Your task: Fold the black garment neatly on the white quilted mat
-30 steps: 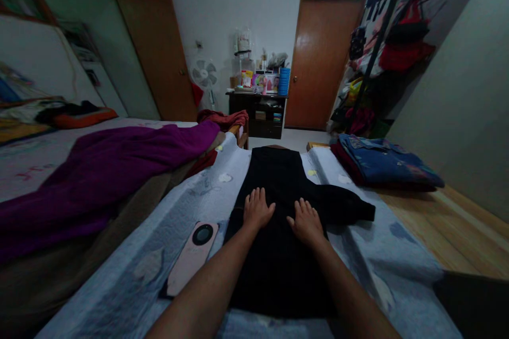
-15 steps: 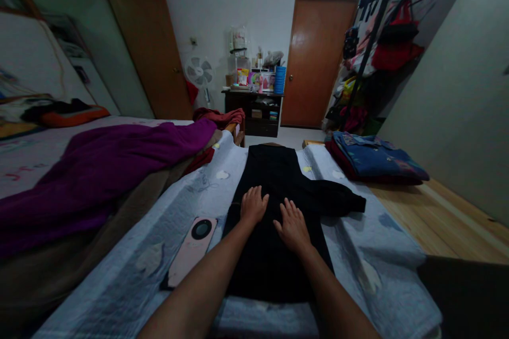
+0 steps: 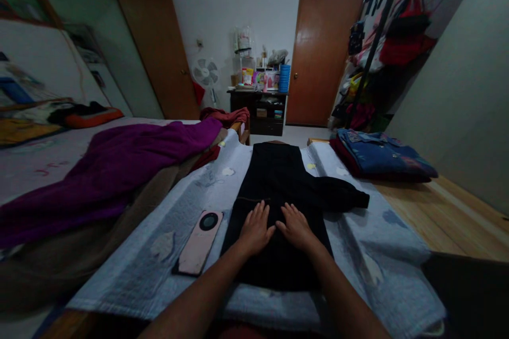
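A black long-sleeved garment (image 3: 278, 169) lies flat before me, one sleeve stretched out to the right. My left hand (image 3: 256, 229) rests palm down on it, fingers extended. Beside it my right hand (image 3: 295, 226) also lies flat on the black cloth, thumbs of both hands almost meeting. Neither hand grips anything. Left of the garment is a pink phone (image 3: 199, 246) with a round black camera ring, lying face down. A pale blue patterned cloth (image 3: 382, 243) is spread underneath everything.
Folded clothes (image 3: 387, 156), a blue one on top, sit at the right on a wooden surface (image 3: 449, 212). To the left, a purple blanket (image 3: 119, 164) covers part of a bed. Farther back stand a fan (image 3: 205, 73), a dark cabinet (image 3: 258, 111) and a closed door (image 3: 318, 58).
Both hands have slid back along the garment toward me and come closer together. A thin line across the cloth now shows beyond my left fingers. The view has shifted slightly.
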The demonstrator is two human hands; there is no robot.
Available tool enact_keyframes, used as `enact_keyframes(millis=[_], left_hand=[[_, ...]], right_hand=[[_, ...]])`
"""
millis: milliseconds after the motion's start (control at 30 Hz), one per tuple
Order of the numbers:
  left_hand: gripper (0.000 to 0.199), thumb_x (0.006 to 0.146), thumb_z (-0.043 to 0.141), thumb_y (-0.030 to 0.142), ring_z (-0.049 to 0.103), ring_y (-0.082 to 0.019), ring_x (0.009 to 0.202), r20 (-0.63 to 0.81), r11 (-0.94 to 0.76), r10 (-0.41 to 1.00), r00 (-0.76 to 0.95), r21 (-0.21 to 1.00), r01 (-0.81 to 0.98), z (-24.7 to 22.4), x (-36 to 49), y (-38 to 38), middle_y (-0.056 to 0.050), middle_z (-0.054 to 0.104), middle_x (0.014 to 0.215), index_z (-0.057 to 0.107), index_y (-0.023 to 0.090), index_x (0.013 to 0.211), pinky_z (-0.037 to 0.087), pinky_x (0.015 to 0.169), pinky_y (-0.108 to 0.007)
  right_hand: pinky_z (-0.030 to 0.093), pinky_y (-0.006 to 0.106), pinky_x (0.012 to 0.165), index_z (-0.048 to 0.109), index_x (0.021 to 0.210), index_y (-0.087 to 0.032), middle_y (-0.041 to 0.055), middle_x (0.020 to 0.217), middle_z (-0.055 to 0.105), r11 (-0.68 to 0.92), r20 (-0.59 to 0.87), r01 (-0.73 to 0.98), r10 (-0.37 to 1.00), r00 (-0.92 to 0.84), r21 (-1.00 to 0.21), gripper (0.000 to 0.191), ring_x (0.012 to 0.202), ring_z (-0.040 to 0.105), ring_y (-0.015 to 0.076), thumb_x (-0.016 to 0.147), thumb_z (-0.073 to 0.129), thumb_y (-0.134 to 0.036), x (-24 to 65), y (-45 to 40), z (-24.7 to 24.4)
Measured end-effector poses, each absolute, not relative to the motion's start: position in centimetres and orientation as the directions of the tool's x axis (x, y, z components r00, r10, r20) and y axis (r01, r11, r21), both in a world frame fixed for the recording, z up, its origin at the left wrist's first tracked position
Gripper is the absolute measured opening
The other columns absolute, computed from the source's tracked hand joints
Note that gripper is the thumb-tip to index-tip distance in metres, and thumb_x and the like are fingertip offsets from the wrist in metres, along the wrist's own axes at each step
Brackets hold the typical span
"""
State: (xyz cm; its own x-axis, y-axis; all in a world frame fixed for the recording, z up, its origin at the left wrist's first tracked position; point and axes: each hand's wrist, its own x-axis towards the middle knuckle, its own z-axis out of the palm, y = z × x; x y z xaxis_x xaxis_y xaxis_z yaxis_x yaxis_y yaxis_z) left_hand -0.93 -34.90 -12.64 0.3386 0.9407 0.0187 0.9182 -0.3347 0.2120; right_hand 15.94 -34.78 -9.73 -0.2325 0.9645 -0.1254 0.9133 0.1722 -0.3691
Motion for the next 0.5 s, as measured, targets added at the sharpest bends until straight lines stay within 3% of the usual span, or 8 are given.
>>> enact_keyframes(millis=[233,500], left_hand=[[0.058,0.091,0.043,0.039,0.023,-0.025,0.141,0.166,-0.340,0.936,0.311,0.191,0.921,-12.8,-0.5,-35.8,-0.014,0.026,0.153,0.035,0.013,0.142,0.026,0.112,-0.044],[0.053,0.091,0.045,0.037,0.028,-0.026,0.139,0.207,-0.356,0.927,0.313,0.224,0.907,-12.5,-0.8,-36.0,-0.014,0.032,0.150,0.040,0.014,0.139,0.027,0.112,-0.044]], right_hand=[[0.022,0.043,0.112,0.042,0.140,-0.010,0.0147,0.149,0.032,0.233,-0.028,0.892,0.964,-0.264,-0.387,0.059,0.139,0.025,0.0276,0.092,0.038,-0.045,16.1,-37.3,-10.3],[0.030,0.041,0.110,0.054,0.129,-0.012,0.0128,0.138,0.050,0.292,0.245,0.858,0.948,-0.203,-0.422,0.045,0.132,0.040,0.0239,0.090,0.045,-0.031,16.4,-38.1,-12.0]])
